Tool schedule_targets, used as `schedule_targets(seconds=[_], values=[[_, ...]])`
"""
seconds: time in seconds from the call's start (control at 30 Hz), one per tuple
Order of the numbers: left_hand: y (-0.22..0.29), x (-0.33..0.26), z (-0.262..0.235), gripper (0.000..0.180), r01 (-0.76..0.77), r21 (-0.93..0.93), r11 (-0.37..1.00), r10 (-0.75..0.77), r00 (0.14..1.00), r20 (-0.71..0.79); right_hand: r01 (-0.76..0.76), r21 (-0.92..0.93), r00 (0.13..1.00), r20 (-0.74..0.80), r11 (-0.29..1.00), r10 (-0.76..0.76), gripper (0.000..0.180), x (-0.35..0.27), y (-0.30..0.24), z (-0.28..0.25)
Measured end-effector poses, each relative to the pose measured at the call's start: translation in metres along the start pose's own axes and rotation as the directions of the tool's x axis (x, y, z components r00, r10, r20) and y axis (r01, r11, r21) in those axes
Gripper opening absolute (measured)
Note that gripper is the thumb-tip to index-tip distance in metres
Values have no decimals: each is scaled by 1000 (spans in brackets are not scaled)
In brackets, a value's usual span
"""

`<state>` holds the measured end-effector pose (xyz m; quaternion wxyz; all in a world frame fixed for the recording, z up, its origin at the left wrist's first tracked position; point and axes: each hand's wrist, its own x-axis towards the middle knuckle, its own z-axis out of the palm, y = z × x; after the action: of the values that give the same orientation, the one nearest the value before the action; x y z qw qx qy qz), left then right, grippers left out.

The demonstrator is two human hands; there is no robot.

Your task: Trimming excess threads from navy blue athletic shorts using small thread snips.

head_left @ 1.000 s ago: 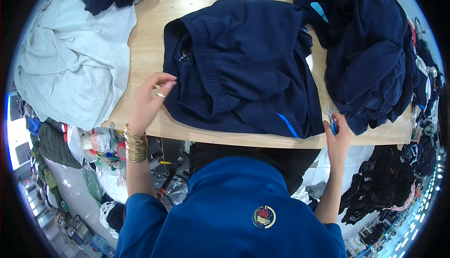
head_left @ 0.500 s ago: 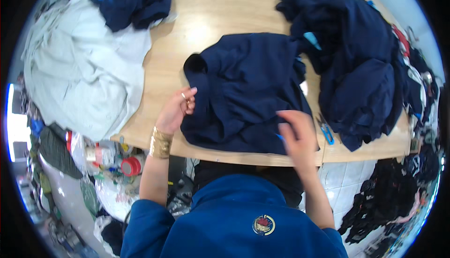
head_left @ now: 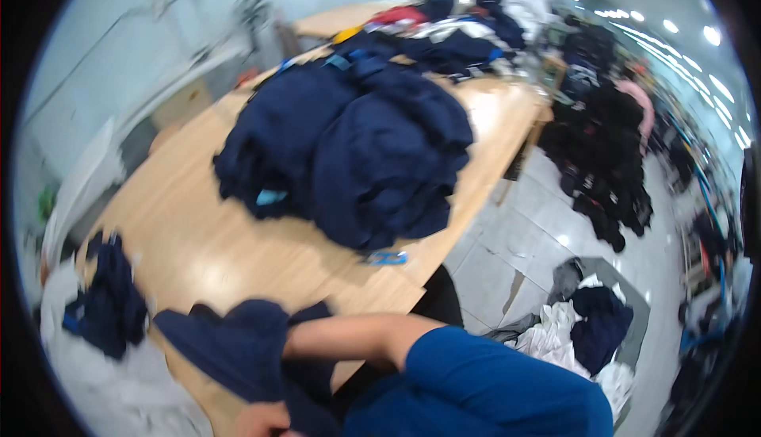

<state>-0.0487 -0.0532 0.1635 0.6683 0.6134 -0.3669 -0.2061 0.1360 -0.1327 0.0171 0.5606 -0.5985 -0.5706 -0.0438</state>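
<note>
Head view is blurred and swung right. Navy garment (head_left: 238, 350) sits at the near-left edge of the wooden table (head_left: 214, 247), bunched up, part of it hanging over the near edge toward the person.

One bare forearm (head_left: 357, 335) in a blue sleeve (head_left: 491, 389) crosses from the right and goes into the garment folds; its hand is buried in the fabric, so I can't tell how it's closed or whether it has hold of anything. Which arm it is isn't certain either.

A hand (head_left: 260, 419) shows at the bottom edge, touching the lower part of the navy garment. Only a slice of it is in frame, so I can't tell the grip.

Around it:
- Small dark blue clothing heap (head_left: 107, 298) at far left of the table, near the garment but apart.
- Pale grey cloth (head_left: 103, 389) below that heap, at the near-left corner.
- Big pile of navy clothes (head_left: 357, 151) mid-table, well apart from the garment.
- Small blue object (head_left: 387, 258) on the table at the pile's near edge, too blurred to identify.
- Mixed clothes on the floor (head_left: 590, 326) to the right, dark clothing (head_left: 602, 151) further back.
</note>
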Motion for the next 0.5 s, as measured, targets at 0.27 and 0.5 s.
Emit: schedule_targets(seconds=[0.27, 0.5], values=[[24, 27, 48, 18, -118, 5, 993, 112, 950, 291, 83, -320, 997, 28, 944, -78, 18, -44, -115, -40], [-25, 12, -135, 23, 232, 374, 898, 155, 628, -763, 203, -380, 978, 124, 903, -168, 18, 17, -116, -26]])
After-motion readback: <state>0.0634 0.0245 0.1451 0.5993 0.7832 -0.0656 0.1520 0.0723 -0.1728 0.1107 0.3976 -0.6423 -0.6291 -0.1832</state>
